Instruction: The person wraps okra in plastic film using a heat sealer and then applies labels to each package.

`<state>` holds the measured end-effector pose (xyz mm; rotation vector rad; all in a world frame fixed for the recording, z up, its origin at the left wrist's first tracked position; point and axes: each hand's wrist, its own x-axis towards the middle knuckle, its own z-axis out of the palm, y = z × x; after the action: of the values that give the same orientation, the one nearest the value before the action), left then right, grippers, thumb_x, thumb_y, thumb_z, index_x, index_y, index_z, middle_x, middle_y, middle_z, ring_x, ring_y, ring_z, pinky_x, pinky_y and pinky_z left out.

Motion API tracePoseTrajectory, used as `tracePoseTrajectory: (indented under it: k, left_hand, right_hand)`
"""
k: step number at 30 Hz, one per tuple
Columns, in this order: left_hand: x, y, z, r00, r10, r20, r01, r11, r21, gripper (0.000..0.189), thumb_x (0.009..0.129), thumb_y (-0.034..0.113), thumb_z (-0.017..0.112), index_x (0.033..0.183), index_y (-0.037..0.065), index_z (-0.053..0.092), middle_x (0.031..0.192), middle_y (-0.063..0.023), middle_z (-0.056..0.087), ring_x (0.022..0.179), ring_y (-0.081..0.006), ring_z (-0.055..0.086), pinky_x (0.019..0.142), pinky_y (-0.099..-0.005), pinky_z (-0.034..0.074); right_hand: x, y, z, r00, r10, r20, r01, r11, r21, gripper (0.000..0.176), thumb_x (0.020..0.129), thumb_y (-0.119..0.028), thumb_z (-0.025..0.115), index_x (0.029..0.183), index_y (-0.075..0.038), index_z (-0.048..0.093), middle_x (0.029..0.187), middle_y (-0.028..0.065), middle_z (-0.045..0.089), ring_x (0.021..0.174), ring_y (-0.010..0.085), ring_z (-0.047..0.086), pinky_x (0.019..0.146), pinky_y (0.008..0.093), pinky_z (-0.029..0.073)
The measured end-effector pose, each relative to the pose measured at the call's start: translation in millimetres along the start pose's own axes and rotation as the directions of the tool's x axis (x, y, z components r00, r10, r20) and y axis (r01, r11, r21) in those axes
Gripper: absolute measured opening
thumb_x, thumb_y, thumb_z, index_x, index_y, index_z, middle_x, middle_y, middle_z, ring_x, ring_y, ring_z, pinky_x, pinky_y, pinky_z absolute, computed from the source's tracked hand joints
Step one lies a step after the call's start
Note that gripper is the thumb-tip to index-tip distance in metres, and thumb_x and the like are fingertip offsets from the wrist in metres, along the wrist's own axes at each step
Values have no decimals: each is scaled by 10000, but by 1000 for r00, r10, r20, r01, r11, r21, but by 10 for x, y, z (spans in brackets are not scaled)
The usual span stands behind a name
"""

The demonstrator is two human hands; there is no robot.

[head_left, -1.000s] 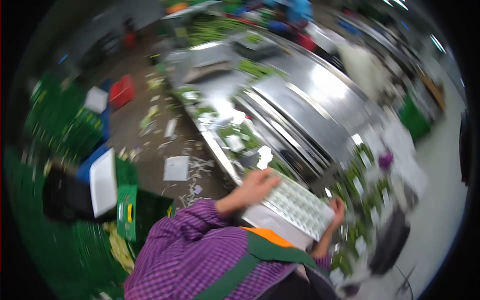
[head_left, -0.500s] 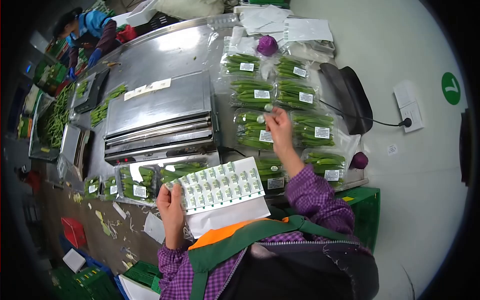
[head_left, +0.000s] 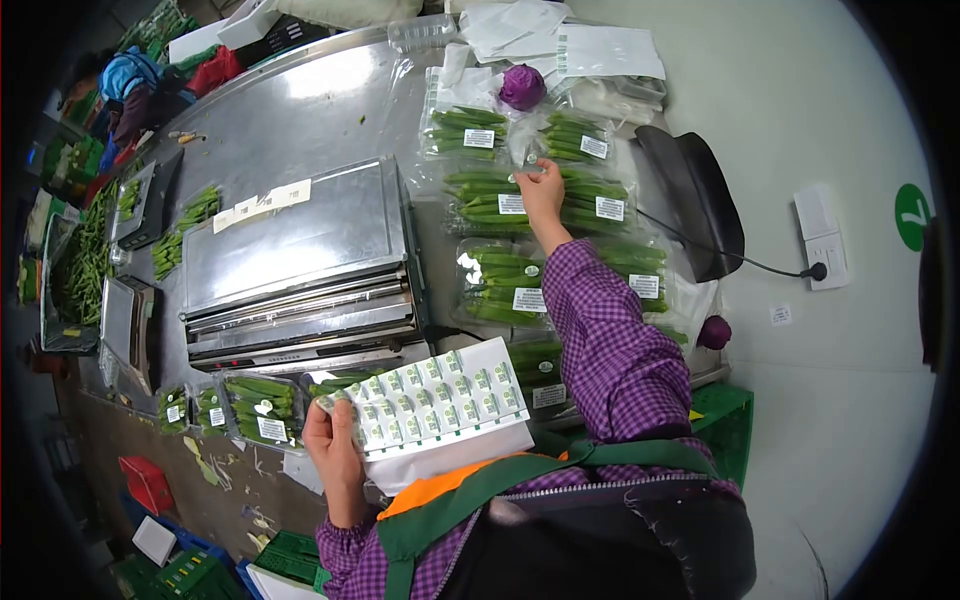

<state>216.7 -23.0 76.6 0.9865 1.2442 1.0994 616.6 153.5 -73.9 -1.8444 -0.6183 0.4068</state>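
Note:
My left hand point(head_left: 336, 462) grips the left edge of a white sheet point(head_left: 440, 402) with rows of small green-and-white stickers; another white sheet lies under it. My right hand point(head_left: 540, 192) is stretched over the packs, its thumb and fingertips pinched at a small round sticker point(head_left: 530, 160). Beneath that hand is a clear pack of green okra point(head_left: 480, 186) with a white label. More okra packs lie around it, among them one nearer me point(head_left: 495, 283) that has a round sticker and a label, and one at the upper left point(head_left: 465, 130).
A metal sealing machine point(head_left: 295, 260) stands left of the packs. A purple cabbage point(head_left: 522, 88) and white papers lie at the far end. A black cable point(head_left: 740, 238) runs to the wall socket. Another person point(head_left: 135, 85) bends at the far left.
My right hand has moved forward from the middle packs toward the farther ones. A round sticker now shows on the nearer middle pack. The view has shifted slightly, and the other person leans lower.

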Motion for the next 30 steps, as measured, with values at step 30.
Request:
tracePoseTrajectory:
  k: [30]
  left_hand:
    - [419, 236, 33, 973, -118, -197, 106, 992, -70, 115, 929, 78, 471, 893, -5, 541, 804, -45, 614, 645, -58, 544, 590, -204, 445]
  right_hand:
    - [1142, 18, 1292, 983, 183, 11, -184, 979, 90, 175, 764, -191, 691, 774, -19, 666, 674, 69, 626, 575, 164, 578, 531, 313, 458]
